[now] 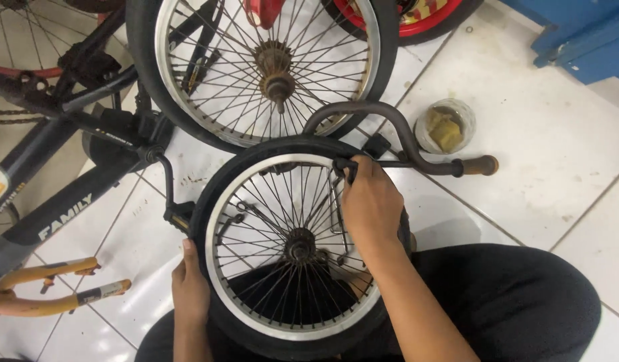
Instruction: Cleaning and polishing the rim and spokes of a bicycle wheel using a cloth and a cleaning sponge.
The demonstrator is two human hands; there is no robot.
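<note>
- Trousers (pixel 524 302), dark cloth, matte: the person's legs fill the bottom edge, one knee on each side of the near wheel.
- Near wheel (pixel 292 248): black rubber tyre, bright metal rim, thin wire spokes crossing to a small dark hub. It sits upright between the knees.
- Left hand (pixel 190 285): fingers curled loosely over the tyre's left edge, gripping tyre and rim.
- Right hand (pixel 369 201): closed around a thin dark rod at the wheel's top right, just inside the rim; what the rod is cannot be told.
- Handlebar (pixel 396 134): curved dark tube with one brown grip, lying just beyond the near wheel.
- Jar (pixel 445 125): one, clear, round, yellowish lumps inside, standing on white glossy floor tiles (pixel 544 167).
- Far wheel (pixel 262 67): larger, same build, rusty hub. Two wheels fully counted; a red-rimmed third shows at the top edge.
- Bicycle frame (pixel 48 201), dark painted tube, at left.
</note>
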